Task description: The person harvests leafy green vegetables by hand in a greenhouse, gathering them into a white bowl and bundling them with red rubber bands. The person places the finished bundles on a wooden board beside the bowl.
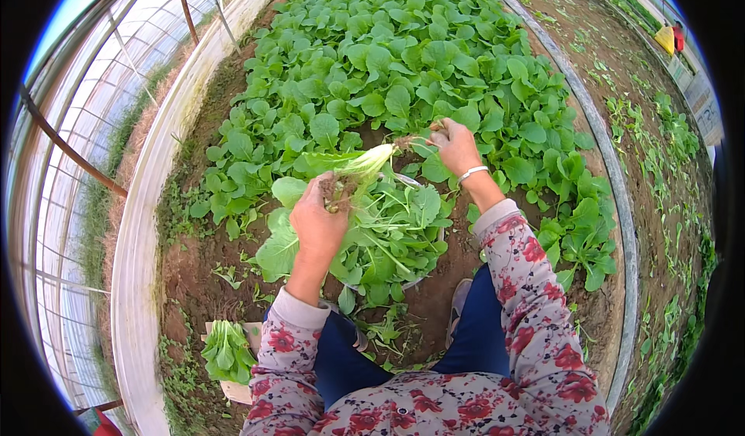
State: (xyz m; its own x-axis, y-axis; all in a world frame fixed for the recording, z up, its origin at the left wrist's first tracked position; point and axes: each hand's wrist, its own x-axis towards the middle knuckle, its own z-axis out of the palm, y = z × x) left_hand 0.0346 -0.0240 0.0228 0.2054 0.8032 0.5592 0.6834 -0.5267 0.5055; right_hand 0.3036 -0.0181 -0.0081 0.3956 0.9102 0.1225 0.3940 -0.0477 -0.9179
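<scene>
My left hand (319, 221) is closed around leafy green plants, with a clump of soil-caked roots (337, 193) showing at its fingers. From that grip one uprooted green (373, 158) points to the right, its pale stem base and dirty root outward. My right hand (457, 148) pinches thin, pale stalks or root strands (422, 140) beside that root end. Below both hands is a round, light-rimmed container (440, 244) heaped with loose greens (396, 232). Broad leaves (279, 250) hang under my left hand.
Dense leafy greens (401, 58) grow ahead in a bed edged by a grey strip (605, 127) on the right. A bundle of greens (227, 351) lies on cardboard (236, 390) at lower left. Plastic greenhouse sheeting (75, 203) with metal poles (75, 151) bounds the left side.
</scene>
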